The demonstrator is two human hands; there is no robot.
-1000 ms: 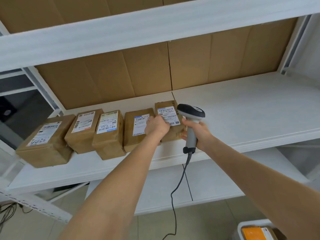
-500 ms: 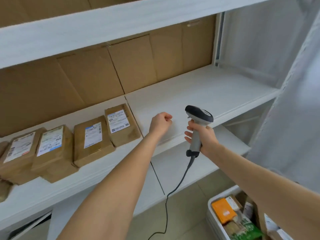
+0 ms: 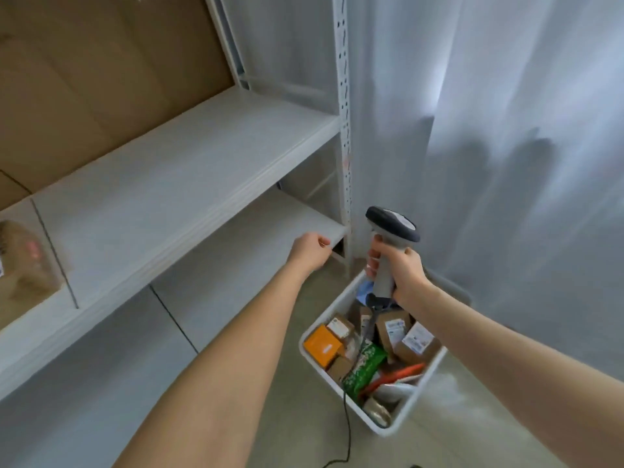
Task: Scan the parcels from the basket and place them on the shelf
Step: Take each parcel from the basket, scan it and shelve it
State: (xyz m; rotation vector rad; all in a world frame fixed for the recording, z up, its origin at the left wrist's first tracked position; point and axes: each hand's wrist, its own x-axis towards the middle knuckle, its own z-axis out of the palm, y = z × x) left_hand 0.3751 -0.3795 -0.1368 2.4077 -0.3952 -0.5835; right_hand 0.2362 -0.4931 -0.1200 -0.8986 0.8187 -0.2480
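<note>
A white basket point(image 3: 319, 368) stands on the floor at the lower right, filled with several parcels: brown boxes point(image 3: 393, 327), an orange box point(image 3: 322, 344) and a green packet point(image 3: 366, 366). My right hand point(image 3: 400, 275) grips a grey barcode scanner point(image 3: 391, 228) by its handle, above the basket's far end. My left hand point(image 3: 310, 251) hangs loosely curled and holds nothing, in front of the white shelf point(image 3: 175, 184) edge. One brown parcel point(image 3: 23, 261) lies blurred on the shelf at the far left.
A perforated white shelf post point(image 3: 344, 130) rises just behind my hands. A grey curtain point(image 3: 506, 146) covers the right side. The scanner's black cable point(image 3: 347, 430) trails down to the floor. Cardboard backing point(image 3: 101, 79) lines the shelf, and a lower shelf board point(image 3: 236, 265) sits beneath.
My view has swung right and down, from the row of parcels to the basket. My left hand let go of the shelved parcel and drew back; the scanner moved right with my right hand.
</note>
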